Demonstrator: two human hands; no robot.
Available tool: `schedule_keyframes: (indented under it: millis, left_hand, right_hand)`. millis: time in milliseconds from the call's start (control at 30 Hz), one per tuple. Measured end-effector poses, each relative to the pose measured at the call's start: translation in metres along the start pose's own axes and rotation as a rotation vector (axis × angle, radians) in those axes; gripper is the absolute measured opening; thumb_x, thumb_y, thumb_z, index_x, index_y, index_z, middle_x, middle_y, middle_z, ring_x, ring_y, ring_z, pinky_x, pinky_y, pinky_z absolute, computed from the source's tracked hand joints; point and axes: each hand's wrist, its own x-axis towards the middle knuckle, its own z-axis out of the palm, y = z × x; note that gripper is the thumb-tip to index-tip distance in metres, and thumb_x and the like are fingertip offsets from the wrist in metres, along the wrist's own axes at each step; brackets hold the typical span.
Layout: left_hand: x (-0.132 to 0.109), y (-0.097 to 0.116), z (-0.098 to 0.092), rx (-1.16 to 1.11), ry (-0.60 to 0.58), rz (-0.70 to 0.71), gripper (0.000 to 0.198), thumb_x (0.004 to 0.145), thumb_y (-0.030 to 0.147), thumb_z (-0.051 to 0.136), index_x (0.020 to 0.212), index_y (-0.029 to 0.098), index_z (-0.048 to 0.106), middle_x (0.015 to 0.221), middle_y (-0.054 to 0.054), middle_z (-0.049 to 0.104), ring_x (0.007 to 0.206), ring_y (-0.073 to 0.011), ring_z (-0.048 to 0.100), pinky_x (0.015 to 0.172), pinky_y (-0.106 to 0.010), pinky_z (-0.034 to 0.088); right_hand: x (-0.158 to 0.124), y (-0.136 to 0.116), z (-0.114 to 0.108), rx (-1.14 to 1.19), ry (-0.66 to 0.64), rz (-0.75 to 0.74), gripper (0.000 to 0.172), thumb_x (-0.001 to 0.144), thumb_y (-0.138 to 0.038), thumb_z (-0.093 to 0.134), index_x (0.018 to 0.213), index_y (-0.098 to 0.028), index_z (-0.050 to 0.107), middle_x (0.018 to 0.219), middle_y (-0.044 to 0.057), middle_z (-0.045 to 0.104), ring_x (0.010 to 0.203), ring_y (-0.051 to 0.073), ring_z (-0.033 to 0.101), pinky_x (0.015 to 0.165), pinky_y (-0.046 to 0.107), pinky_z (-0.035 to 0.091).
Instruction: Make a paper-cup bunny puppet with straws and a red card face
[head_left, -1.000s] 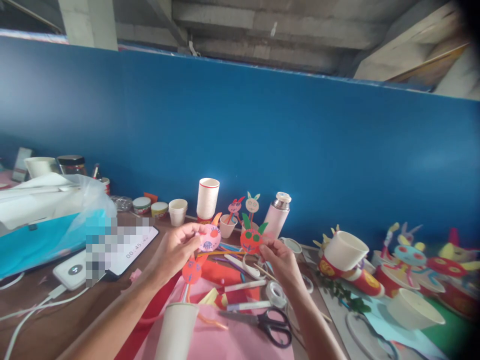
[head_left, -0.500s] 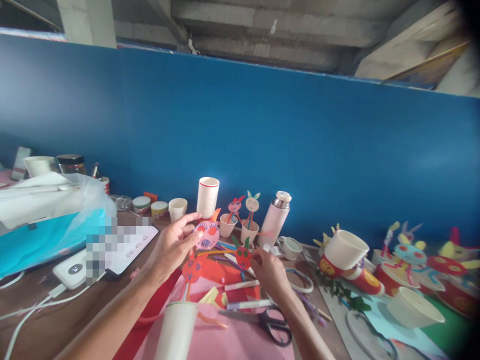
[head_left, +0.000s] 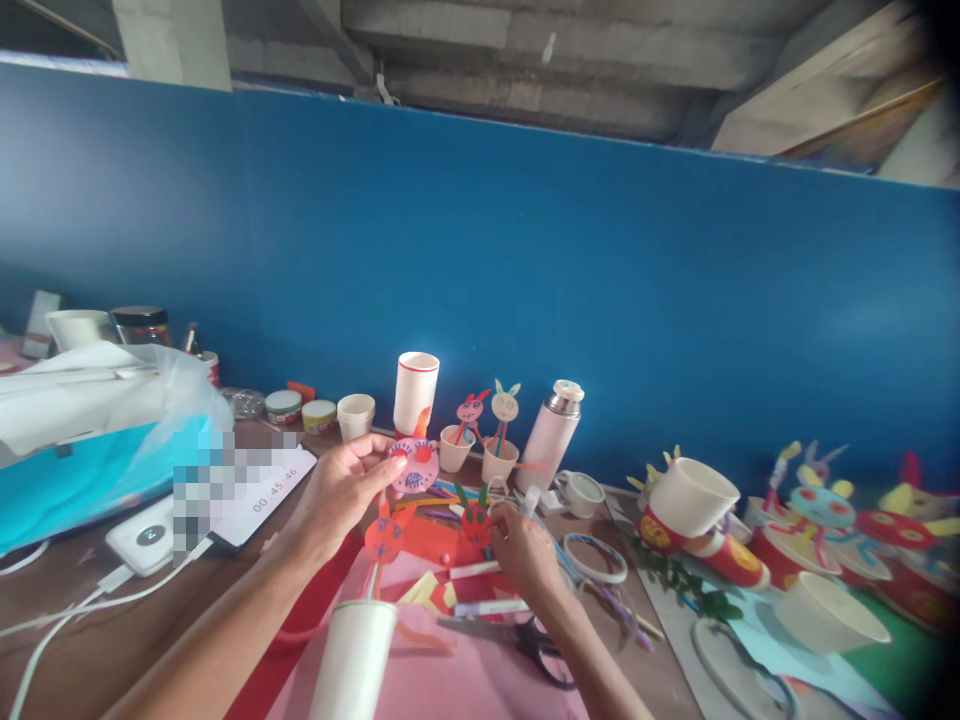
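My left hand pinches a pink paper face with red eyes, drawn lashes and an orange ear, between thumb and fingers. To its right, the closed fingers of my right hand meet the edge of a red paper face with green ears; the fingertips are partly hidden. Below the left hand, an orange-red face stands on sticks above an upside-down white paper cup. Black-handled scissors lie on pink paper, partly covered by my right forearm. A marker lies near them.
Behind my hands stand a stack of paper cups, small cups with paper rabbits and a pink thermos. Finished paper figures and cups crowd the right. A power bank, cables and a plastic bag occupy the left.
My right hand has moved left and slightly down, and the red face with green ears has shifted left with it. The pink face in my left hand has risen slightly.
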Motion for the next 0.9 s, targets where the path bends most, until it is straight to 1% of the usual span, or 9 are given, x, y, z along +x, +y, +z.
schedule_keyframes:
  millis: [133,267,333,400,467,567,700,800,900]
  left_hand:
    - [0.000,0.000,-0.001,-0.032,-0.019,0.003,0.016,0.072,0.031,0.061,0.077,0.016,0.058,0.053,0.003,0.060,0.047,-0.0088,0.050,0.048,-0.020,0.037]
    - [0.001,-0.001,-0.001,-0.031,-0.022,-0.001,0.016,0.073,0.030,0.061,0.078,0.016,0.057,0.052,0.003,0.059,0.046,-0.0082,0.049,0.048,-0.019,0.038]
    - [0.001,-0.001,0.000,-0.028,-0.024,-0.003,0.016,0.072,0.031,0.061,0.077,0.015,0.057,0.052,0.003,0.059,0.046,-0.0080,0.049,0.048,-0.019,0.038]
    - [0.001,-0.001,0.000,-0.024,-0.025,-0.007,0.017,0.073,0.031,0.061,0.077,0.015,0.057,0.052,0.003,0.059,0.046,-0.0078,0.049,0.048,-0.019,0.037]
    - [0.000,-0.001,0.000,-0.018,-0.025,-0.008,0.018,0.073,0.032,0.061,0.078,0.015,0.057,0.053,0.003,0.059,0.046,-0.0077,0.049,0.047,-0.019,0.037]
    - [-0.001,-0.001,0.000,-0.015,-0.030,-0.006,0.019,0.073,0.033,0.061,0.079,0.015,0.058,0.054,0.003,0.058,0.047,-0.0077,0.049,0.048,-0.019,0.036]
    - [-0.001,0.002,-0.001,-0.028,-0.034,-0.003,0.019,0.073,0.033,0.061,0.078,0.015,0.058,0.056,0.003,0.058,0.048,-0.0075,0.049,0.048,-0.019,0.036]
    - [-0.001,0.003,-0.001,-0.029,-0.045,0.001,0.019,0.074,0.033,0.060,0.077,0.015,0.058,0.056,0.003,0.059,0.048,-0.0071,0.048,0.048,-0.018,0.037]
    - [-0.001,0.001,-0.001,-0.029,-0.042,-0.004,0.019,0.073,0.033,0.061,0.078,0.015,0.058,0.055,0.004,0.059,0.048,-0.0068,0.049,0.048,-0.018,0.037]
  right_hand:
    - [0.001,0.001,0.003,-0.035,-0.001,0.014,0.019,0.078,-0.015,0.043,0.090,-0.021,0.057,0.081,0.004,0.068,0.077,0.019,0.061,0.062,0.025,0.033]
    - [0.002,0.002,0.004,-0.077,0.022,0.030,0.019,0.081,-0.019,0.042,0.095,-0.021,0.055,0.082,0.005,0.068,0.074,0.019,0.062,0.060,0.025,0.033]
    - [0.000,-0.001,0.003,-0.121,0.040,0.015,0.017,0.082,-0.021,0.041,0.089,-0.021,0.056,0.079,0.005,0.068,0.071,0.019,0.062,0.058,0.025,0.032]
    - [-0.002,-0.005,0.001,-0.149,0.036,-0.037,0.018,0.082,-0.020,0.040,0.080,-0.022,0.058,0.074,0.004,0.067,0.068,0.018,0.061,0.056,0.024,0.031]
    - [-0.006,-0.011,-0.001,-0.128,-0.019,-0.116,0.018,0.079,-0.020,0.043,0.075,-0.022,0.060,0.071,0.004,0.067,0.067,0.017,0.061,0.056,0.023,0.031]
    - [-0.013,-0.018,-0.006,-0.057,-0.141,-0.222,0.015,0.074,-0.019,0.049,0.073,-0.022,0.064,0.071,0.003,0.068,0.068,0.017,0.061,0.057,0.022,0.032]
    - [-0.023,-0.021,-0.013,0.009,-0.253,-0.313,0.016,0.068,-0.016,0.054,0.071,-0.025,0.067,0.071,-0.001,0.068,0.066,0.013,0.060,0.058,0.020,0.034]
    - [-0.030,-0.017,-0.016,0.045,-0.288,-0.385,0.012,0.067,-0.023,0.059,0.073,-0.026,0.068,0.076,0.000,0.067,0.074,0.016,0.059,0.065,0.022,0.036]
    - [-0.036,-0.011,-0.017,0.042,-0.333,-0.380,0.016,0.068,-0.029,0.060,0.082,-0.025,0.068,0.085,0.002,0.066,0.084,0.019,0.057,0.073,0.024,0.036]
